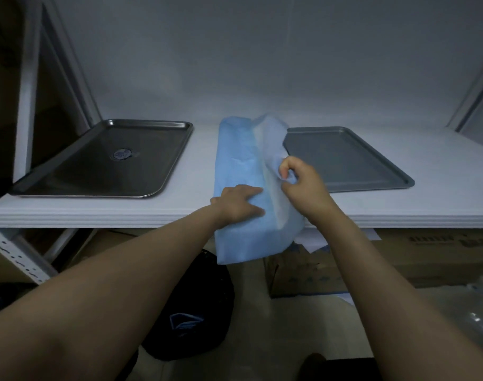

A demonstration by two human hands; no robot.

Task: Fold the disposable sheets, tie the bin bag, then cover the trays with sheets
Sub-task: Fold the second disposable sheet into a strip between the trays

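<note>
**Thin blue sheet pinned by one hand, peeled by the other**

On the left of the white worktop [201, 166] a dark steel tray [69, 171] lies bare, not yet covered. Below the worktop's edge, on the floor, sits a black bin bag [196, 298]; I cannot tell whether its neck is tied.

Between the two trays the blue sheet [237, 155] lies folded into a long strip running away from the person, its near end drooping over the front edge. It looks feather-light, limp and rather slick, the sort of stuff that slides and billows unless one part is held down. It looks best taken by a corner or free edge, layer by layer, since it would probably tear if tugged hard.

The left hand [239, 202] lies flat on the strip near the edge, fingers straight, pressing it to the worktop. The right hand [300, 182] has its fingers and thumb curled, pinching the paler upper layer and lifting it off the strip, so that it stands up in a loose ridge.

Just beside it on the right, the grey tray [350, 160] is uncovered too.
</note>
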